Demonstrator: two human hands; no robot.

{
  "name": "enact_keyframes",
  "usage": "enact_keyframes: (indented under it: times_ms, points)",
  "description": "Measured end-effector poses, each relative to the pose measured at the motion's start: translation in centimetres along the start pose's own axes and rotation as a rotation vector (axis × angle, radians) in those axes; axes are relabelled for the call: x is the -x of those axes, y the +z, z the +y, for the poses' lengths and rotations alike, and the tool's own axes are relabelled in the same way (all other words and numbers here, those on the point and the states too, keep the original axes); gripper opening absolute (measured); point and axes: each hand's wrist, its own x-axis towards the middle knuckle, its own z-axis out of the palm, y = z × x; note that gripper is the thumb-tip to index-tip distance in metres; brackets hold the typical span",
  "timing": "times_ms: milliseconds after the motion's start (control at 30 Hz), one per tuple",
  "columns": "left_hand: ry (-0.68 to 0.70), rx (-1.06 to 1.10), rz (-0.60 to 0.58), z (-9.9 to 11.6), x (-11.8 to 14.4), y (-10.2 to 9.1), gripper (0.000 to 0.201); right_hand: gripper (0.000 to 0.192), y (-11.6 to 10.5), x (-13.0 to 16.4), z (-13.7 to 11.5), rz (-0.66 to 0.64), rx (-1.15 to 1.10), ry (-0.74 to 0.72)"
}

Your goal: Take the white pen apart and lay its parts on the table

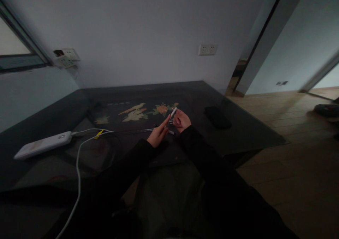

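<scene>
Just above the dark table, my left hand (159, 133) is closed on a slim white pen-like stick (173, 112), which slants up and to the right. My right hand (182, 121) has its fingers curled in against the same stick, close to its upper part. Below the hands a short white piece (171, 132) lies on the tabletop; it is too small to tell its kind. A thin dark, shiny rod (143, 130) lies to the left of my left hand. Fingers cover part of the stick.
The dark table (254, 133) bears a bird-and-flower picture (162, 109). A white power strip (43, 145) with a white cable (78, 165) and yellow tag (99, 134) lies left. A black flat case-like object (217, 117) lies right. Wall sockets (208, 49) are behind.
</scene>
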Motion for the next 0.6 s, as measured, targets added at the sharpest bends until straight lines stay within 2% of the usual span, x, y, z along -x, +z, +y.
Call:
enact_keyframes:
  times_ms: [267,600]
  points:
    - [-0.033,-0.039,0.097,-0.19,-0.35,-0.16,0.06,0.043,0.03,-0.16,0.13,-0.002,0.005,0.005]
    - [-0.037,-0.008,0.058,-0.02,-0.17,0.0,0.061,0.043,0.11,-0.13,0.17,0.0,0.012,0.007]
